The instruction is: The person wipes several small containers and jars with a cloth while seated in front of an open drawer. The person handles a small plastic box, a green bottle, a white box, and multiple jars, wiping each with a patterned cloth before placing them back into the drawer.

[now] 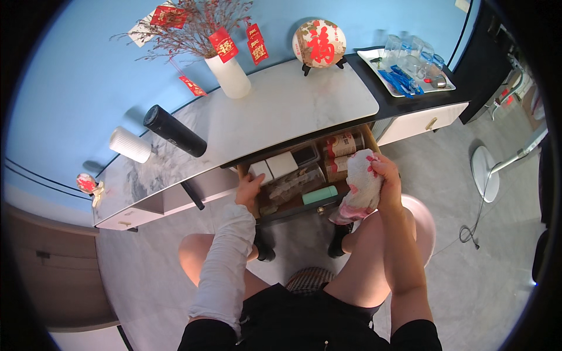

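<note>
My right hand [387, 177] grips a white towel [362, 177] with pink and red patches, which hangs bunched over the right front of an open drawer. At the drawer's left end, the fingers of my left hand [250, 189] are against a small white box [261, 171]; whether they grip it is hard to tell. A second white box [282, 165] sits beside it. The drawer [287, 216] also holds a clear plastic container [303, 180], a mint-green cylinder [320, 195], labelled jars [340, 145] and a dark-topped box [306, 154]. The towel hides the drawer's right front corner.
On the marble-look top [281, 103] stand a black tumbler [175, 130], a ribbed white cylinder [130, 144], a white vase [228, 77] with branches and a decorative disc [319, 44]. A tray [397, 90] holds glasses. Right of my legs are a pink stool [423, 223] and a lamp-like stand base [485, 173].
</note>
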Demonstrator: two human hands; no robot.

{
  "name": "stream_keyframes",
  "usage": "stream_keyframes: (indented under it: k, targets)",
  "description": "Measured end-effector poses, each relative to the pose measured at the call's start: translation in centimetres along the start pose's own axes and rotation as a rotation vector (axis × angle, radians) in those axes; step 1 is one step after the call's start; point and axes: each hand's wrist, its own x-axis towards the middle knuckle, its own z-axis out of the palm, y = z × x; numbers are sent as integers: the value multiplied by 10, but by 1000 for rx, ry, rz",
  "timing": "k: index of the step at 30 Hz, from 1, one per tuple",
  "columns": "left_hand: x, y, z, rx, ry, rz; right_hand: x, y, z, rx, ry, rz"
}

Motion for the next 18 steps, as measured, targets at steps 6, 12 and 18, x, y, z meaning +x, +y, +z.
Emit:
stream_keyframes:
  k: [6, 12, 18]
  targets:
    - [15, -34, 15, 284, 400, 441, 1, 3, -3, -18, -14, -5]
    - [-114, 27, 82, 696, 187, 977, 0, 1, -11, -35, 24, 6]
    - [-145, 41, 113, 1094, -40, 803, -6, -1, 1, -19, 61, 9]
